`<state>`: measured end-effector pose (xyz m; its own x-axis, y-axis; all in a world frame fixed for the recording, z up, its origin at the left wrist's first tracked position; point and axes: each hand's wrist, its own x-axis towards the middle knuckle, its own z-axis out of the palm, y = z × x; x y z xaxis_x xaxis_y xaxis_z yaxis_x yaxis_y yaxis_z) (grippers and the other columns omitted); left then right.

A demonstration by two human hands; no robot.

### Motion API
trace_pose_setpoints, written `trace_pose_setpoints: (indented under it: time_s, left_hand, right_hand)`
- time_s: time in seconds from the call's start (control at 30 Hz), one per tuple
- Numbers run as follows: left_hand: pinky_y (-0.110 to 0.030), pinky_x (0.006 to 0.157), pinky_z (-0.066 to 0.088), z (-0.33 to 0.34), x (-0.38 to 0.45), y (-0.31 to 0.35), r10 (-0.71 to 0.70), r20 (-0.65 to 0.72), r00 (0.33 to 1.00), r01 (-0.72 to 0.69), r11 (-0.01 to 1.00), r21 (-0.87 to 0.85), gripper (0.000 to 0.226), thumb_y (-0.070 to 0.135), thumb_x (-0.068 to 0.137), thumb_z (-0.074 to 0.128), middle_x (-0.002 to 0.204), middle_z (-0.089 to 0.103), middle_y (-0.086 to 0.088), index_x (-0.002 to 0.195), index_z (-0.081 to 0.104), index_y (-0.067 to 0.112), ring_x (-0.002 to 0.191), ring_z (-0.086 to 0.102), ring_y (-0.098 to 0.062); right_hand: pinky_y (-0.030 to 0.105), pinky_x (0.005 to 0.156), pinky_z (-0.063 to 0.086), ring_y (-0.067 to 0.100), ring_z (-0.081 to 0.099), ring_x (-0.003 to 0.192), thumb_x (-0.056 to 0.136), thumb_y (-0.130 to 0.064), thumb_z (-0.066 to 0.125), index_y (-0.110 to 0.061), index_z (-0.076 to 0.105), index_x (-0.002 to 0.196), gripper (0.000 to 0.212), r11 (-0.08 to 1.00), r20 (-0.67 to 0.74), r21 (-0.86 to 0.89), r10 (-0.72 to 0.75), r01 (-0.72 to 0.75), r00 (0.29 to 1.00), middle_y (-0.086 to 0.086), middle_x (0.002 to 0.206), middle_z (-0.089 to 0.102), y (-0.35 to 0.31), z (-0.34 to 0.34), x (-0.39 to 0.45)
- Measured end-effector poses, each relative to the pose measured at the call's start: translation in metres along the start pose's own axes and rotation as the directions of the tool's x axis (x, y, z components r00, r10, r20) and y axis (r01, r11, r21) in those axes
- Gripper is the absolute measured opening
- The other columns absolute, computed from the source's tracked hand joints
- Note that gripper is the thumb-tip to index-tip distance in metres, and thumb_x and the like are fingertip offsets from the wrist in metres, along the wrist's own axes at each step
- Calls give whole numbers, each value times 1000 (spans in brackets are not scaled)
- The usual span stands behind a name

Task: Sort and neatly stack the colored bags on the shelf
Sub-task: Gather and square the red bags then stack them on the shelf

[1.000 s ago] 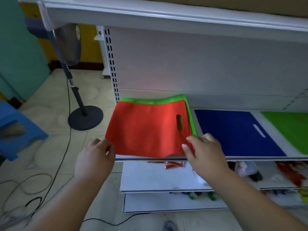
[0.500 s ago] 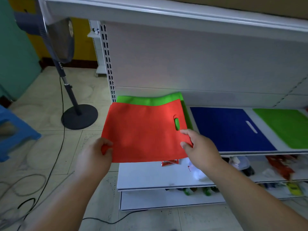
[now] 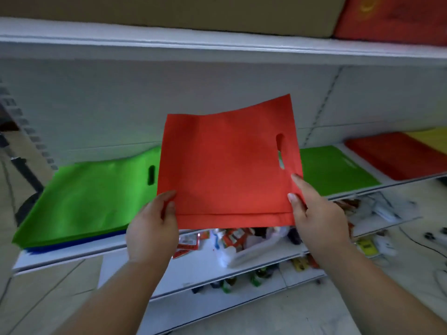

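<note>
holding red bag [image 3: 227, 163] in the air before the shelf [image 3: 217, 44]; left hand [image 3: 152, 228] and right hand [image 3: 316, 213] each pinch a lower corner. thin, light, floppy fabric, likely sags: keep both corners. red stack [image 3: 391, 155] far right, green stack [image 3: 82, 204] left.

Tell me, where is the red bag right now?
The red bag is mid-frame in the head view, held up off the shelf, left hand and right hand pinching its bottom corners, between two green bag piles.
</note>
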<state>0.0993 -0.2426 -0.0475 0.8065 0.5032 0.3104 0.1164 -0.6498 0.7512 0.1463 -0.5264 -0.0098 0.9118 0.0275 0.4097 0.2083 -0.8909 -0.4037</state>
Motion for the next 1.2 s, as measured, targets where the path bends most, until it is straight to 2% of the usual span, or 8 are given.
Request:
trace_pose_setpoints:
  time_s: [0.2, 0.3, 0.37, 0.5, 0.63, 0.83, 0.97, 1.2]
  left_hand:
    - [-30, 82, 45, 141, -34, 137, 143, 143, 979, -122, 982, -143, 31, 20, 96, 55, 115, 70, 3, 124, 66, 28, 105, 63, -21]
    - [-30, 82, 45, 203, -48, 192, 183, 211, 960, -147, 973, -175, 31, 23, 97, 54, 111, 71, 3, 124, 65, 31, 98, 64, -19]
    - [-28, 77, 45, 242, -52, 222, 223, 249, 942, -180, 966, -186, 31, 23, 97, 53, 109, 71, 1, 125, 64, 31, 92, 64, -18]
    - [-30, 78, 48, 323, -48, 274, 274, 302, 913, -213, 952, -219, 31, 23, 98, 53, 116, 70, -3, 126, 65, 30, 100, 65, -25]
    - [-27, 73, 47, 410, -32, 325, 314, 338, 887, -225, 934, -277, 30, 28, 99, 51, 113, 71, -4, 125, 65, 31, 93, 66, -23]
    - [-25, 81, 44, 496, -18, 405, 302, 398, 866, -193, 937, -290, 30, 22, 101, 48, 121, 67, -4, 125, 65, 27, 99, 62, -20]
    - [-29, 84, 45, 537, -10, 425, 342, 326, 881, -266, 930, -255, 33, 25, 101, 44, 117, 68, -9, 124, 67, 20, 98, 63, -25]
    - [-28, 67, 41, 589, -17, 440, 138, 240, 961, -132, 990, -41, 31, 14, 101, 45, 108, 66, -2, 123, 64, 22, 79, 56, -19]
  right_hand:
    - [38, 72, 51, 32, 66, 90, 97, -38, 49, -35, 45, 143, 46, 977, -127, -80, 188, -199, 974, 10, 104, 72, 170, -94, 4]
    - [35, 71, 49, 30, 66, 88, 98, -37, 49, -35, 46, 142, 45, 955, -168, -95, 262, -280, 950, 8, 106, 72, 241, -127, 10]
    - [35, 72, 50, 28, 66, 89, 98, -37, 49, -33, 47, 142, 44, 944, -192, -86, 298, -319, 935, 6, 109, 72, 282, -139, 17]
    - [36, 76, 53, 24, 67, 90, 97, -36, 51, -31, 48, 141, 44, 914, -222, -43, 384, -403, 896, 2, 117, 69, 357, -149, 44]
    - [32, 76, 48, 23, 65, 98, 98, -35, 52, -29, 49, 141, 44, 885, -245, -95, 423, -456, 872, 2, 120, 68, 429, -164, 82]
    - [35, 80, 48, 24, 63, 100, 97, -32, 53, -28, 50, 140, 43, 849, -224, -91, 492, -521, 841, 3, 120, 67, 513, -190, 132]
    - [33, 82, 47, 22, 63, 102, 97, -35, 52, -31, 48, 140, 43, 866, -172, -59, 482, -497, 859, 0, 122, 67, 566, -183, 171]
    - [28, 77, 45, 26, 61, 109, 100, -29, 51, -24, 45, 144, 45, 978, 107, -17, 210, -209, 972, 4, 130, 62, 656, -157, 276]
